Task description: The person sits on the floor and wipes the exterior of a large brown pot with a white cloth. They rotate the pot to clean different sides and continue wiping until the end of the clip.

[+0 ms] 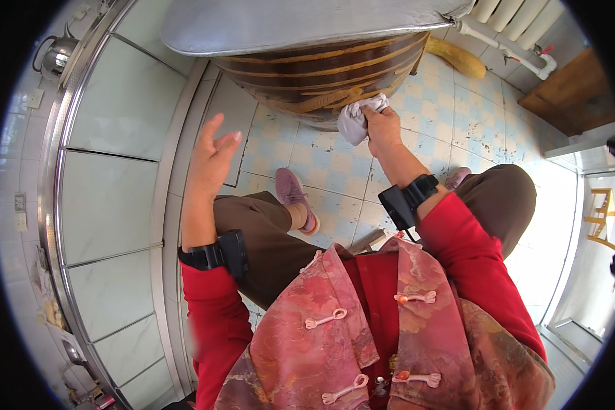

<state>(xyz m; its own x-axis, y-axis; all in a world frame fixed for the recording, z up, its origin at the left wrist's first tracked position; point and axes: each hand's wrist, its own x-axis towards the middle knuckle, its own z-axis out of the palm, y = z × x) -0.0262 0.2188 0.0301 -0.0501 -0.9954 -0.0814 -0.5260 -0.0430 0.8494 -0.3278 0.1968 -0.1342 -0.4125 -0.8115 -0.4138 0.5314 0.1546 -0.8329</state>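
Note:
A large brown glazed jar (312,72) with raised yellowish bands stands on the tiled floor in front of me. A grey metal lid (307,23) covers its top. My right hand (384,125) grips a crumpled whitish cloth (353,123), which lies against or very near the lower right side of the jar. My left hand (212,156) is raised to the left of the jar, fingers apart, holding nothing and touching nothing that I can see.
Cabinets with pale panels (115,97) line the left side, with a metal kettle (59,54) on the counter. A long yellow-brown gourd (458,57) lies behind the jar at right, near white pipes (492,43) and a brown wooden board (569,92).

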